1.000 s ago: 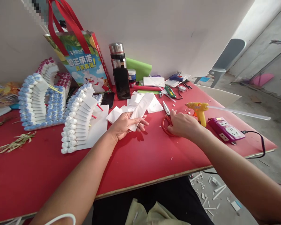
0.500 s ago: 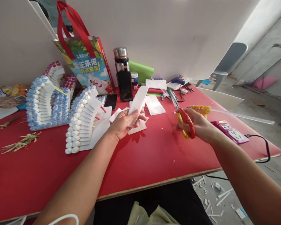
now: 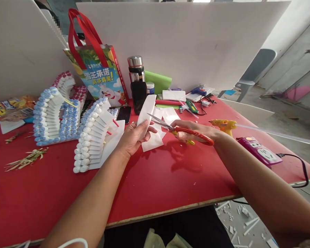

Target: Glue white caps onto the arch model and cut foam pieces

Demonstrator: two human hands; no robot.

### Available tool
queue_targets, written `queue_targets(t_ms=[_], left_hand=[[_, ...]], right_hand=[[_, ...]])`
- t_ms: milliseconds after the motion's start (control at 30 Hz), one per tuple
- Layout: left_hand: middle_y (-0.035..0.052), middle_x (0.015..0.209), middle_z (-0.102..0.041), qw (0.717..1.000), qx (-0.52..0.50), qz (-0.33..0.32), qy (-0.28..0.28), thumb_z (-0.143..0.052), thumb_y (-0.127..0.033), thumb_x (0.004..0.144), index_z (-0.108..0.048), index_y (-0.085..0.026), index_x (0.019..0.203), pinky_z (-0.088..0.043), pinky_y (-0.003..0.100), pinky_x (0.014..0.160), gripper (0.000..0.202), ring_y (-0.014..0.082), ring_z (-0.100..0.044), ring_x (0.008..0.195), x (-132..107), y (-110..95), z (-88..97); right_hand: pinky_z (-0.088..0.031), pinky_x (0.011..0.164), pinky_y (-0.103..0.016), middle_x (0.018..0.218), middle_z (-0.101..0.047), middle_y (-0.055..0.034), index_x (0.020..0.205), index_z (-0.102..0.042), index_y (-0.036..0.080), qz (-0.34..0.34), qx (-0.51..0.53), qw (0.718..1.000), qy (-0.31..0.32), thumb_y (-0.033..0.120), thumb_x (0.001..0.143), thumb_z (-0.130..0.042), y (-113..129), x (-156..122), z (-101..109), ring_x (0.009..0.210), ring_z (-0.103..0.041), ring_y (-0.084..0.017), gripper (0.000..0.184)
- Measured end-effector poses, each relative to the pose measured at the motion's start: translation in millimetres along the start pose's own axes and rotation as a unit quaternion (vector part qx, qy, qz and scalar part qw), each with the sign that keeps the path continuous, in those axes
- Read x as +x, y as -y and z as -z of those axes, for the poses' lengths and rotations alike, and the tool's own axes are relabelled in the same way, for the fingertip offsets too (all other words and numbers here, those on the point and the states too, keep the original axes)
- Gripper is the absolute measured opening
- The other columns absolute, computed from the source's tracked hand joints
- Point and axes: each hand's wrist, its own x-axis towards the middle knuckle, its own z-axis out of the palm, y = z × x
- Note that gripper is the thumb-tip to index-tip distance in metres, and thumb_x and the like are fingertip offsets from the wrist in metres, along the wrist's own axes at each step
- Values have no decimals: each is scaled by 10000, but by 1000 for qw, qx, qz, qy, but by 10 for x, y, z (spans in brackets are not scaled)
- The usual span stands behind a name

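My left hand (image 3: 133, 137) grips a long white foam strip (image 3: 146, 112) and holds it upright above the red table (image 3: 157, 179). In my right hand (image 3: 193, 131) is a pair of red and yellow handled scissors (image 3: 175, 129). Their blades are apart and point left, with the tips at the edge of the strip. More white foam pieces (image 3: 153, 141) lie on the table under my hands.
White and blue curved foam models (image 3: 93, 137) stand at the left. At the back are a printed bag (image 3: 100, 75), a flask (image 3: 136, 82) and a phone (image 3: 124, 113). A yellow glue gun (image 3: 223, 125) and a purple power strip (image 3: 259, 151) lie at the right.
My right hand picked the scissors up off the table, swung them left and opened the blades at the strip. My left hand tipped the strip more upright.
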Motion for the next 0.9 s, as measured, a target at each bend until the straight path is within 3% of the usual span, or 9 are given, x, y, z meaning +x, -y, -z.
queue_targets(t_ms=[100,233,600,900], left_hand=[[98,760,-725,999,22,19,16,-705,-451,827,-700,-127,937,-249,229,420,342,71,-487,434,-4,21,-14],[101,766,-728,999,32,28,29,-701,-456,830,-684,-129,943,-255,227,426,347,71,-488,437,-18,22,-54],[111,781,-734,997,46,47,40,-698,-442,836,-679,-126,954,-272,241,457,337,71,-478,442,-61,-7,-102],[101,777,-735,997,28,56,47,-690,-420,849,-692,-135,968,-288,238,467,309,63,-475,435,-64,-10,-95]], right_hand=[[-437,559,-289,744,-534,-8,1079,-642,231,-18,77,996,42,606,778,-707,-31,63,-52,618,-497,-144,485],[-390,532,-271,735,-503,9,1091,-624,215,-18,125,991,42,606,756,-732,-44,73,-120,588,-442,-117,527],[-336,518,-241,772,-538,13,1087,-582,170,-65,128,989,33,558,735,-776,6,50,-164,593,-409,-80,559],[-286,470,-232,650,-504,49,1023,-615,173,-91,142,986,-10,487,671,-840,67,28,-183,529,-409,-75,522]])
